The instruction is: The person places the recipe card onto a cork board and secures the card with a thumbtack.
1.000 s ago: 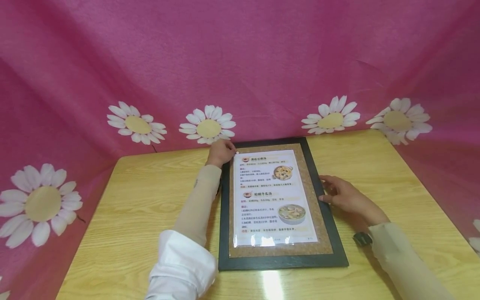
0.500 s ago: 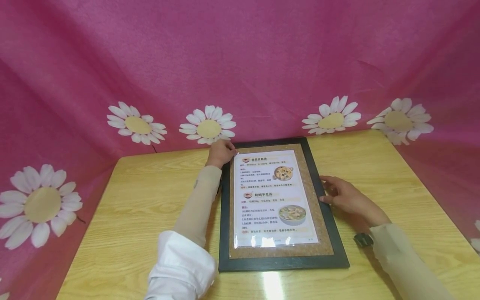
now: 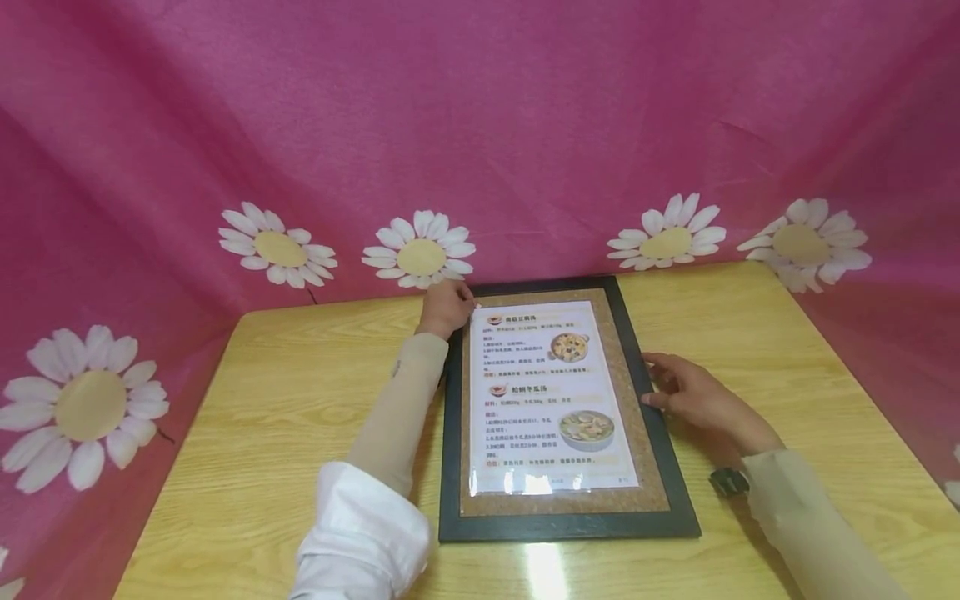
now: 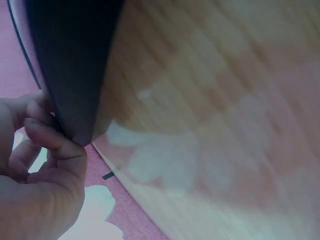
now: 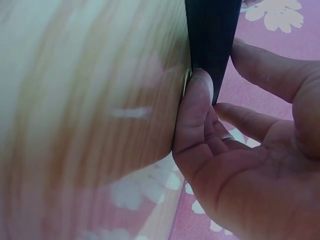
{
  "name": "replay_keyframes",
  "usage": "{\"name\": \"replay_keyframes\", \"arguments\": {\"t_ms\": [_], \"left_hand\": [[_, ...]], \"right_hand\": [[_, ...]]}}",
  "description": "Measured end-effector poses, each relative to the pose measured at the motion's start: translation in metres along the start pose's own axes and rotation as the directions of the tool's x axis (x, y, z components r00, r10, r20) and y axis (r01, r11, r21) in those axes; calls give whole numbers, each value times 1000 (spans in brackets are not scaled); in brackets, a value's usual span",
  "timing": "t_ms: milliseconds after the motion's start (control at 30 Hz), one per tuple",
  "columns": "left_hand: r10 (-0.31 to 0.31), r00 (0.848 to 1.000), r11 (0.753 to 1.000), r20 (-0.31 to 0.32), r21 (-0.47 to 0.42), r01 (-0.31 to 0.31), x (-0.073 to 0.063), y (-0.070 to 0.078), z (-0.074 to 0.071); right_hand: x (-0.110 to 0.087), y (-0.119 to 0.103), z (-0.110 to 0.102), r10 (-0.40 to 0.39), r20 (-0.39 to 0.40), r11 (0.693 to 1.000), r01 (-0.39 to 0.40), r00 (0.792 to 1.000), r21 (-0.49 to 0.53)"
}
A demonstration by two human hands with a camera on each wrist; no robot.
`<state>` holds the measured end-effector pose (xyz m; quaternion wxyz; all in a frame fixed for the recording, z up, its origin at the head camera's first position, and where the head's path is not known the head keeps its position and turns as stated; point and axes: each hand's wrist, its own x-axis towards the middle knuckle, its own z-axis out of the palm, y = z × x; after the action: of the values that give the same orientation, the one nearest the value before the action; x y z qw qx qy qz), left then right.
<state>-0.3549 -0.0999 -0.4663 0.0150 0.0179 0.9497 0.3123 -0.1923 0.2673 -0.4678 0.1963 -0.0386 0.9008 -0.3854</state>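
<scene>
While the right hand (image 3: 699,398) was kept pinched on the black frame's (image 3: 570,527) right edge and the left hand (image 3: 447,307) curled at its upper-left corner, grip unclear, almost nothing was shifted, which suggested steadying. On the printed sheet (image 3: 517,425) within, laid on the counter (image 3: 315,375), 冬瓜汤 (winter melon soup) could be read.

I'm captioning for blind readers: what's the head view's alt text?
A framed corkboard on a wooden table: a person's left hand touches its far left corner, the right hand its right edge. A printed sheet with food pictures lies on the cork.
</scene>
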Motion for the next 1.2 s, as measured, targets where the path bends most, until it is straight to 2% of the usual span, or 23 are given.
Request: {"name": "replay_keyframes", "arguments": {"t_ms": [100,200,400,567,700,900,967,1200], "left_hand": [[36,999,999,24,-15,-36,-3,0,-3],[104,993,992,50,-76,-100,-8,0,-8],[198,980,963,34,-191,-188,-28,-4,-25],[247,969,949,10,-205,-240,-46,-7,-40],[275,961,941,15,-208,-266,-59,-9,-51],[344,939,921,20,-199,-334,-75,-11,-62],[352,936,921,25,-188,-341,-81,-11,-65],[268,961,962,68,-77,-263,-110,-24,-78]], "right_hand": [[-1,0,-1,20,8,999,-20,1000,40],[-1,1,-2,25,6,999,-25,1000,48],[-1,3,-5,-45,-29,998,44,999,-34],[-2,5,-6,-40,-26,999,40,999,-16],[-3,5,-5,-43,-22,999,42,999,-9],[-3,4,-5,-48,-29,999,48,998,-8],[-3,3,-4,-35,-19,999,35,999,19],[-3,0,-2,-32,-9,999,33,999,18]]}}
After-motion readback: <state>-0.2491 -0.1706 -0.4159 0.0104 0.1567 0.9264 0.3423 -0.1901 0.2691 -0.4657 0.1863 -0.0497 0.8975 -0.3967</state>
